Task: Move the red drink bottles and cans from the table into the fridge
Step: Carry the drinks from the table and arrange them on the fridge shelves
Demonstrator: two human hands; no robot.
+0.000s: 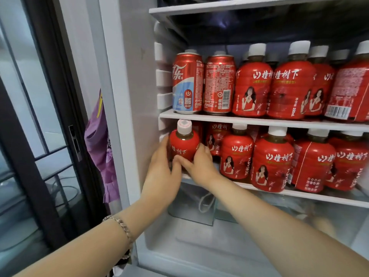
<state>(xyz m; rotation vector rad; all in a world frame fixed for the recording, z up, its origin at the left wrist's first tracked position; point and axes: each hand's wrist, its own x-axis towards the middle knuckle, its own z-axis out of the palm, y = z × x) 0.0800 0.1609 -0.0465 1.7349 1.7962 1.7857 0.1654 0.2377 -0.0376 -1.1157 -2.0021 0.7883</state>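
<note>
A red drink bottle (pixel 184 143) with a white cap sits at the far left of the fridge's lower shelf (pixel 279 191), tilted slightly toward me. My left hand (pixel 162 172) grips its left side and my right hand (pixel 199 166) grips its right side and bottom. Several more red bottles (pixel 272 158) fill the rest of that shelf. On the upper shelf (pixel 259 119) stand two red cans (pixel 203 84) at the left and several red bottles (pixel 289 84) to their right.
The fridge's left wall (pixel 139 76) with shelf ribs is just beside the held bottle. Below the lower shelf are clear drawers (pixel 191 204). A purple cloth (pixel 101 148) hangs left of the fridge beside a dark-framed glass door (pixel 40 136).
</note>
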